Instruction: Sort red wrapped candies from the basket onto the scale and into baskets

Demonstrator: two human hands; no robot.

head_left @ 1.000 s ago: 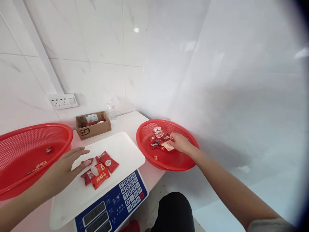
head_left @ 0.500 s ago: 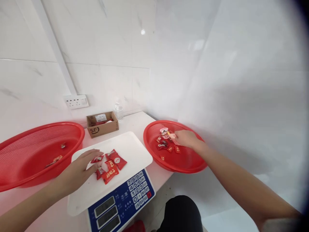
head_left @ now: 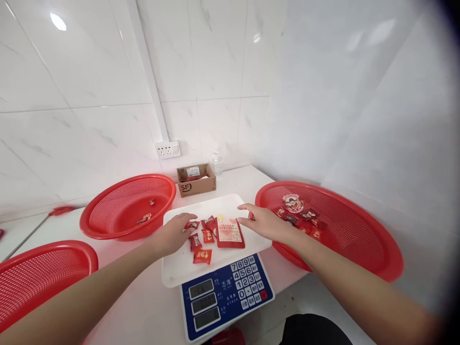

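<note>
Two hands are poised over one tray: the left hand (head_left: 173, 235) has fingers and thumb parted around a small, glossy red wrapped packet (head_left: 193, 224), while the right hand (head_left: 268, 223) has forefinger and thumb parted, a scrap of red showing between them; whether it is held I cannot tell. Just left of those right fingers lies a flat red pouch with a pale pink label (head_left: 230, 233), on the right part of the white plastic tray (head_left: 176, 272), beside a loose cluster of small red packets (head_left: 202, 257). The step in hand looks like gathering mixed packets on the scale; the next move seems to call for settling them within the rim and freeing both hands from the tray. Nearer is the scale's blue keypad panel (head_left: 230, 298). To the right, a red mesh plastic basket (head_left: 390, 256) holds more packets (head_left: 308, 214); far left on the white worktop (head_left: 237, 176) stands another red basket (head_left: 104, 218), with an open brown cardboard box (head_left: 197, 187) beyond the tray.
</note>
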